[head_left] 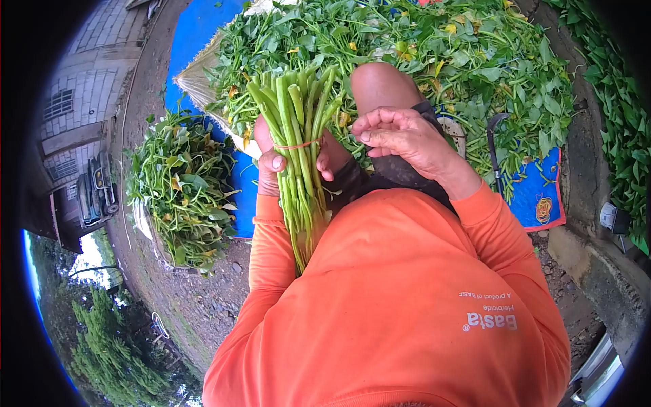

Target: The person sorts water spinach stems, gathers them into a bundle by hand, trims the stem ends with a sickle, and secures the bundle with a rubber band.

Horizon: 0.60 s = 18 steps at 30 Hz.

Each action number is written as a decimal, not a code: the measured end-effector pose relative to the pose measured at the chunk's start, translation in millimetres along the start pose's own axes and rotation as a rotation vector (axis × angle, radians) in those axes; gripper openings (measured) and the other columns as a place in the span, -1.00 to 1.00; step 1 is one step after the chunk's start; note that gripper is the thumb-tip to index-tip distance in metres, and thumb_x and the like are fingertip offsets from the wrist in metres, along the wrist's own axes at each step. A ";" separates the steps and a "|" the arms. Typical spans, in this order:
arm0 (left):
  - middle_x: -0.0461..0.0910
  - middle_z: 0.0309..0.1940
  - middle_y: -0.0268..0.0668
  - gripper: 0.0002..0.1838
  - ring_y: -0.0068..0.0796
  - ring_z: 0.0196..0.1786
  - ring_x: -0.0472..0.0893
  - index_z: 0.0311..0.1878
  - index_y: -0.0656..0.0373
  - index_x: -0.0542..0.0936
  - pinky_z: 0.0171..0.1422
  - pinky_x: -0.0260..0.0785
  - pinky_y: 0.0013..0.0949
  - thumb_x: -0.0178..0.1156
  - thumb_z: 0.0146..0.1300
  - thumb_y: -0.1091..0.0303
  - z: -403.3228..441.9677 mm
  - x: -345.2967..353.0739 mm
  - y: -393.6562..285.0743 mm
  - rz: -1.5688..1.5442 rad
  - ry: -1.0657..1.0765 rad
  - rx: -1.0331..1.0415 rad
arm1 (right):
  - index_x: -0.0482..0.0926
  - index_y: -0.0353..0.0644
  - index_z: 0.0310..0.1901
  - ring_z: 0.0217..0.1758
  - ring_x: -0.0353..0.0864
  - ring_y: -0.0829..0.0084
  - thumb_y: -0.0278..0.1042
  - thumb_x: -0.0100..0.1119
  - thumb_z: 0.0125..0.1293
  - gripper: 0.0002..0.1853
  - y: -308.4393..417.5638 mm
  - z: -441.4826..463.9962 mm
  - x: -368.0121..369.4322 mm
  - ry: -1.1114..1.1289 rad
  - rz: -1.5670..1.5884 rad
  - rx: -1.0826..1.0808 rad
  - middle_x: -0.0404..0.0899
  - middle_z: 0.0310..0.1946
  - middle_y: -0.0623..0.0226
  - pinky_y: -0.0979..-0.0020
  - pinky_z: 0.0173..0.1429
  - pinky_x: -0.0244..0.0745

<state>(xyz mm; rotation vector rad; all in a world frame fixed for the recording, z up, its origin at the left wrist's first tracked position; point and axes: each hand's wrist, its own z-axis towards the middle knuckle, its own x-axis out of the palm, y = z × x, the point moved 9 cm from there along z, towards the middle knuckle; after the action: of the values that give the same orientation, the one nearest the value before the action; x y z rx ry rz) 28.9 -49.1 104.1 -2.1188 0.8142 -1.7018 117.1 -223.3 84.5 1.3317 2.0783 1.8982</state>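
My left hand [270, 167] is wrapped round a bundle of long green leafy-vegetable stems [293, 180], its thumb on the near side. A thin reddish rubber band [296, 145] circles the bundle at about the level of the grip. The thick cut ends point away from me, and the thinner part rests against my orange shirt. To the right of the bundle, above my knee, my right hand [401, 139] is raised with loosely bent fingers apart and nothing visible in them.
Loose leafy greens [468, 61] cover much of a blue tarp [247, 183]. Another leafy heap [186, 190] stands at left. A sickle [494, 149] and a clump of rubber bands [544, 209] lie at right. A concrete edge [590, 254] runs beside the tarp.
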 end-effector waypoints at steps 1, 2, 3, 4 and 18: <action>0.57 -0.05 0.07 0.03 0.09 -0.18 0.71 0.38 0.46 0.41 -0.07 0.82 0.22 0.61 -0.17 0.16 0.7 1.4 0.8 -0.009 -0.021 0.004 | 0.67 -0.25 0.21 0.05 0.74 0.54 -0.26 0.37 0.52 -0.65 7.9 4.4 7.5 0.029 -0.062 -0.023 0.75 0.02 0.39 0.37 0.20 0.67; 0.58 -0.07 0.07 0.02 0.08 -0.21 0.72 0.37 0.46 0.41 -0.11 0.83 0.17 0.61 -0.13 0.10 2.9 3.7 0.1 0.020 -0.002 0.023 | 0.74 -0.28 0.10 0.02 0.74 0.55 -0.32 0.38 0.51 -0.75 20.3 6.3 13.5 -0.010 -0.066 -0.105 0.78 -0.03 0.40 0.43 0.15 0.64; 0.58 -0.08 0.07 0.01 0.08 -0.22 0.73 0.37 0.46 0.41 -0.12 0.83 0.16 0.61 -0.11 0.07 4.0 7.6 -1.1 0.005 0.017 0.047 | 0.75 -0.29 0.07 0.01 0.74 0.55 -0.36 0.38 0.50 -0.77 28.0 10.9 22.3 0.025 -0.052 -0.195 0.78 -0.05 0.39 0.44 0.14 0.63; 0.58 -0.09 0.08 0.01 0.08 -0.22 0.73 0.37 0.45 0.42 -0.13 0.83 0.15 0.61 -0.10 0.04 4.1 12.1 -3.2 -0.009 0.034 0.072 | 0.76 -0.30 0.04 0.01 0.74 0.55 -0.39 0.39 0.48 -0.79 33.9 16.5 30.2 0.061 -0.038 -0.285 0.78 -0.07 0.39 0.45 0.12 0.63; 0.62 0.03 0.15 0.00 0.21 0.10 0.72 0.60 0.24 0.29 0.30 0.63 0.23 0.48 0.21 -0.06 -6.4 13.0 -18.0 -0.187 0.922 0.022 | 0.73 -0.30 0.03 -0.10 0.75 0.44 -0.64 0.33 0.42 -0.81 66.3 39.3 97.2 0.154 -0.238 -0.723 0.70 -0.13 0.28 0.39 -0.03 0.68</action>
<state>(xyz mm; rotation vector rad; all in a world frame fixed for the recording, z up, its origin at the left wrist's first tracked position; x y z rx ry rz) 28.9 -41.9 126.0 -1.3459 0.7957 -2.8087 113.4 -141.9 178.0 0.7550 1.2786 2.3395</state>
